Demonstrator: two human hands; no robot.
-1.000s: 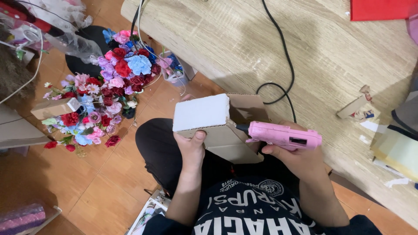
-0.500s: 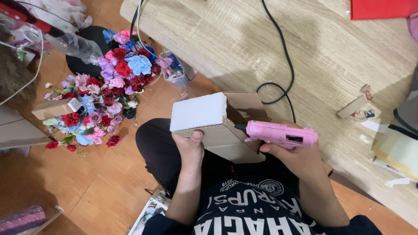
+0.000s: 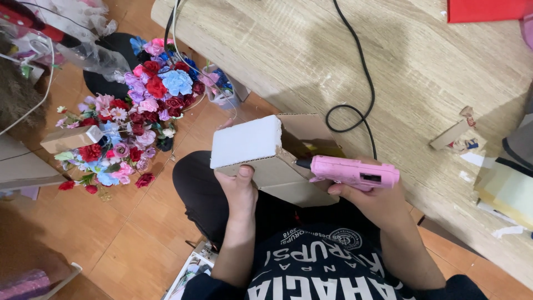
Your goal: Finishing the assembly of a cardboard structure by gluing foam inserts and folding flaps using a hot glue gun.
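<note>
Far left, a heap of artificial flowers (image 3: 130,119) in red, pink and blue spreads across the wooden floor. Moving in, the left hand (image 3: 237,191) grips the cardboard box (image 3: 277,166) from beneath, thumb pressed on its side, a white foam block (image 3: 244,141) sitting in the top. The box is held above the lap, at the table's edge. Right beside it, the right hand (image 3: 369,200) wraps closed around a pink glue gun (image 3: 352,171), nozzle at the cardboard. A black cable (image 3: 358,83) loops over the wooden table (image 3: 422,72).
</note>
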